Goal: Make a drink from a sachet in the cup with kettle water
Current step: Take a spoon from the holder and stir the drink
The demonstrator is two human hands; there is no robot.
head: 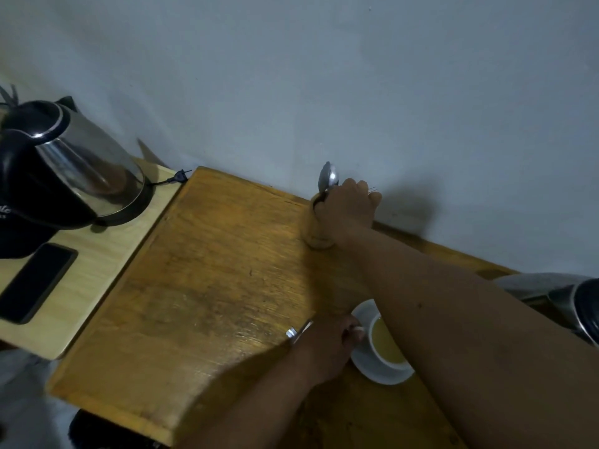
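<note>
1. Cup [387, 343] on its saucer [363, 361], near surface [210, 286] edge, already holds yellowish liquid – water seems poured; left hand [327, 346] pinches a small item, possibly the sachet
2. Right hand [348, 207] grips a spoon [328, 178] at the wooden holder [316, 231] – stirring likely remains
3. Kettle [74, 166] rests far left

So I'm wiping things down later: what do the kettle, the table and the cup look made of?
Kettle: shiny metal body, likely steel, with reflections; black handle and base, probably plastic. Table: varnished wood, visible grain. Cup: smooth glossy white, probably ceramic, as is its saucer.
</note>
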